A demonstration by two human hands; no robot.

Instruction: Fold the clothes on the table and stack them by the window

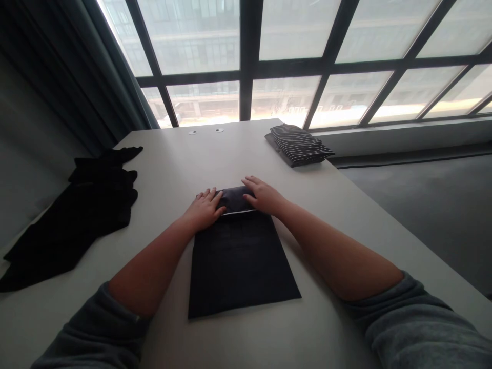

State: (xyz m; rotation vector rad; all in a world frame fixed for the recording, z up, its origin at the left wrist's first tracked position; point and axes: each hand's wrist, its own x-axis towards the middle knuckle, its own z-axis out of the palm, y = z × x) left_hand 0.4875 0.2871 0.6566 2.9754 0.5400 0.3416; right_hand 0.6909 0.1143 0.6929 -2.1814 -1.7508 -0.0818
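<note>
A dark, flat, folded piece (240, 266), seemingly cloth, lies on the white table in front of me. Its far end is turned over into a greyer flap (235, 199) edged with a thin white line. On the flap's left corner rests my left hand (206, 209), palm down with the fingers spread. My right hand (264, 196) lies over the right end of the flap, fingers stretched out and the thumb apart. Neither hand grips anything. The undersides of both palms are hidden.
Black garments (96, 197) are spread along the left side of the white table (169, 159). A folded striped cloth (300, 143) sits on a grey one at the far right edge. Two small grommets (219, 130) are set near the back edge, before the window (286, 97).
</note>
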